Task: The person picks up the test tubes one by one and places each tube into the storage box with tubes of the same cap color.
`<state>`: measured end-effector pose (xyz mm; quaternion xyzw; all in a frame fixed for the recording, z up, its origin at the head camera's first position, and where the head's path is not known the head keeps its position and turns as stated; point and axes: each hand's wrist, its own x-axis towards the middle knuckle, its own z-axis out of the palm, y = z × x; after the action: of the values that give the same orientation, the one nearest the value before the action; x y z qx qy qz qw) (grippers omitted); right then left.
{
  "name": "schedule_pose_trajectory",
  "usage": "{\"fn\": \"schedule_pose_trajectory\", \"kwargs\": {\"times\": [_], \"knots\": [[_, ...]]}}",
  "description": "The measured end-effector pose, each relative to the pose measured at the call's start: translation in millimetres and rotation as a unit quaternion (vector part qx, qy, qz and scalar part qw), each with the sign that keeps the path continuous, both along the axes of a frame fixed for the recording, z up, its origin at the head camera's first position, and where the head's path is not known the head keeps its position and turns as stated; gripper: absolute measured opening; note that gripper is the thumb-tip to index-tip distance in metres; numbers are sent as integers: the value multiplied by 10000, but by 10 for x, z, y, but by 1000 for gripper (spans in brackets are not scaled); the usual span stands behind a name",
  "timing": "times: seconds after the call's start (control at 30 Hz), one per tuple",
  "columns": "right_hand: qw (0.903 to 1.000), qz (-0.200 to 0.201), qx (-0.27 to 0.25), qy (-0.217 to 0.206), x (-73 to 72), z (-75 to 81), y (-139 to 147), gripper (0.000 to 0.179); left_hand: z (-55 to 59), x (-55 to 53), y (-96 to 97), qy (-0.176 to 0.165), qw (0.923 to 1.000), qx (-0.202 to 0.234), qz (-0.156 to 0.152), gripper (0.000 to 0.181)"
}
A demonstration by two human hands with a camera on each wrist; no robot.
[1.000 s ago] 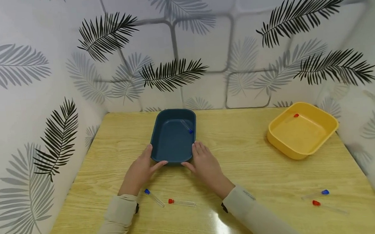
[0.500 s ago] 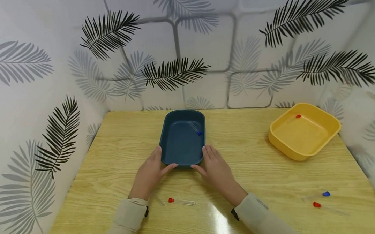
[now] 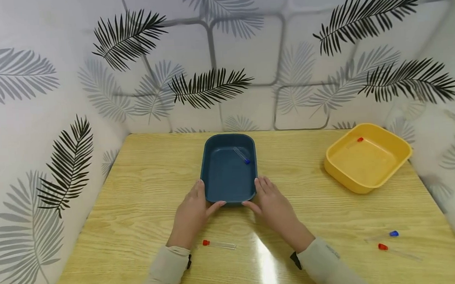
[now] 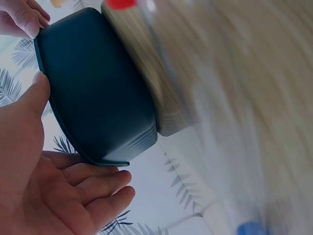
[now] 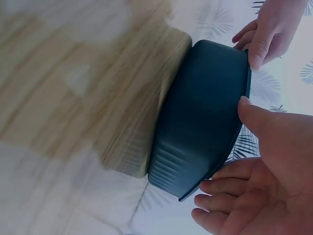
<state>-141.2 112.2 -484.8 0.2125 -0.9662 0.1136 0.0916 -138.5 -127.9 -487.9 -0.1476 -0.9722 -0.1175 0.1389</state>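
A dark blue plastic tray [image 3: 229, 176] sits on the table, with a clear blue-capped test tube [image 3: 241, 155] lying inside it. My left hand [image 3: 191, 212] holds its near left corner, thumb on the front rim and fingers along the side. At the near right corner my right hand [image 3: 278, 210] holds it in mirrored fashion. In both wrist views the thumbs touch the tray's rim and the other fingers lie against its side. A red-capped test tube [image 3: 219, 244] lies between the forearms. In the left wrist view a blue cap [image 4: 251, 228] shows, which the left arm hides from the head view.
A yellow plastic tray [image 3: 367, 163] stands at the back right, holding a red-capped test tube [image 3: 356, 142]. Near the front right lie a blue-capped test tube [image 3: 384, 236] and a red-capped test tube [image 3: 400, 252]. A leaf-patterned wall covering [image 3: 246, 52] rises behind the table.
Both hands have slid the blue tray to the right and slightly nearer. The left forearm now covers the blue-capped tube that lay beside it on the table.
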Motion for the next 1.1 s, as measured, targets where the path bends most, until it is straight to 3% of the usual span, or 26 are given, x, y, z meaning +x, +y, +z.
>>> {"fn": "schedule_pose_trajectory", "kwargs": {"times": [0.33,0.73,0.97,1.1], "knots": [[9993,-195,-116,-292,104,19,128,78,25,79,146,-479,9987,141,88,92],[9977,-194,-377,-527,233,83,219,77,24,173,213,-208,9997,82,-10,92],[9971,-258,-431,-565,286,103,230,77,7,209,217,210,9997,-2,-148,89],[9972,-246,-424,-557,309,91,246,77,10,234,228,220,9995,27,-210,89]]}}
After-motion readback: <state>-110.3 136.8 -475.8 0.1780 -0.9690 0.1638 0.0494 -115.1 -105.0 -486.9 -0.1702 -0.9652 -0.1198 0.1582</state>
